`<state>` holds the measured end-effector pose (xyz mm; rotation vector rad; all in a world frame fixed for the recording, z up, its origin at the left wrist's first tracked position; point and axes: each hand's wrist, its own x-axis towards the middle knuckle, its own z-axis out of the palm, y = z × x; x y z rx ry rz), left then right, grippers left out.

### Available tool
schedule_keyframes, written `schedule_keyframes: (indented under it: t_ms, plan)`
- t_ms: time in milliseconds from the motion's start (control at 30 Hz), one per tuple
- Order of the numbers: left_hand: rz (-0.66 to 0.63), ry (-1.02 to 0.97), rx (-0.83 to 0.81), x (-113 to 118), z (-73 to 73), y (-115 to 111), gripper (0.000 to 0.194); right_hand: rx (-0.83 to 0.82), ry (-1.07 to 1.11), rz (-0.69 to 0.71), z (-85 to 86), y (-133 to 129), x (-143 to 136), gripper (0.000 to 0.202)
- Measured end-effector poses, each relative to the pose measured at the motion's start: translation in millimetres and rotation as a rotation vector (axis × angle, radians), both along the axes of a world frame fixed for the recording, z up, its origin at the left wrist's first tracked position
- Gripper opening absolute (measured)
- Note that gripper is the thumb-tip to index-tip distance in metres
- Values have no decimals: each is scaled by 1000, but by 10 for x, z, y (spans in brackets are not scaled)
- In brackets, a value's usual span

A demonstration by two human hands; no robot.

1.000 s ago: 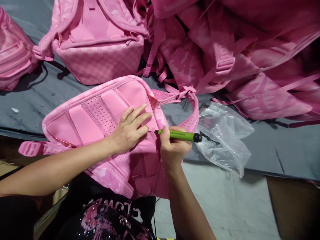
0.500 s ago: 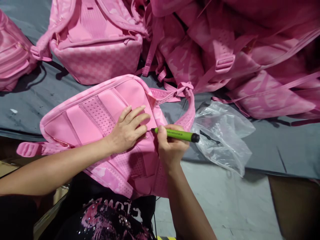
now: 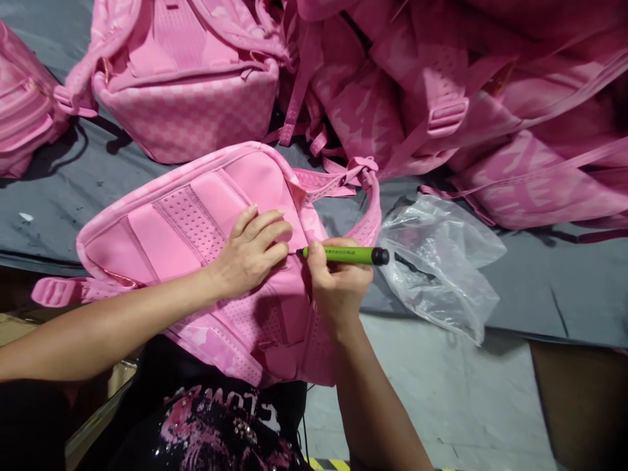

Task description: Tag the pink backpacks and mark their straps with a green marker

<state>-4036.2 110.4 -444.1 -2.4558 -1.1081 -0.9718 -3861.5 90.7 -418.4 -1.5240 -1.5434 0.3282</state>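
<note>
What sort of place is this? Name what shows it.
Probably a bag factory or packing bench: a pile of identical pink backpacks on a grey table, a plastic bag, and a pen marking one.

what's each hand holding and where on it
Right hand grips the green pen near its tip end. Left hand holds nothing, lying flat on the pink backpack.

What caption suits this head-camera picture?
Left hand steadies a pink backpack while right hand holds a green pen to it.
</note>
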Motion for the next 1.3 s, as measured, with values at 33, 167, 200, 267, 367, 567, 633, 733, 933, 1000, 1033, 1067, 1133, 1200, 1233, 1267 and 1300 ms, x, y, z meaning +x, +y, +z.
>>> schedule_keyframes:
  t_ms: [33,167,200,267,367,567,633,733,933,1000,1033,1067,1133,1200,1233,1267,1300]
  plan:
    - [-1,3,-2,-2,6,3,13,-12,0,-9,-1,1,3,24]
    - [-1,-3,-7,1,9,4,16,-25,19,-3,-2,-5,15,23]
    - [-2,-2,-5,6,5,0,16,-26,8,5,1,-7,14,23]
    - [0,1,-7,18,3,-12,16,-20,18,2,6,-10,10,22]
    - [6,16,-10,10,88,-2,15,-1,83,42,4,-17,20,20]
    - [-157,447,-248,-195,654,289,30,8,261,74,-44,-148,123,18]
    - [-102,524,-375,-292,845,356,34,-14,398,168,-57,-228,121,29]
    - [-60,490,-487,-398,1136,223,36,0,406,307,18,-364,64,38]
    - [-95,287,-542,-344,1876,-609,48,256,199,489,680,-641,93,41]
    - [-77,274,-561,-295,1965,-755,50,326,112,517,822,-669,142,35]
    - [-59,293,-579,-280,1943,-779,48,340,85,539,831,-664,157,33]
    - [-33,329,-587,-277,1880,-775,44,342,70,570,798,-648,165,32]
    - [-5,441,-554,-320,1683,-709,36,339,27,635,640,-585,162,30]
    - [-31,547,-456,-442,1492,-621,29,349,-30,671,441,-502,145,28]
    - [-64,579,-393,-529,1431,-588,27,362,-54,678,355,-464,135,27]
    - [-102,596,-332,-623,1399,-568,27,380,-71,683,286,-432,125,28]
    - [-127,593,-273,-714,1393,-558,27,398,-80,688,236,-406,116,29]
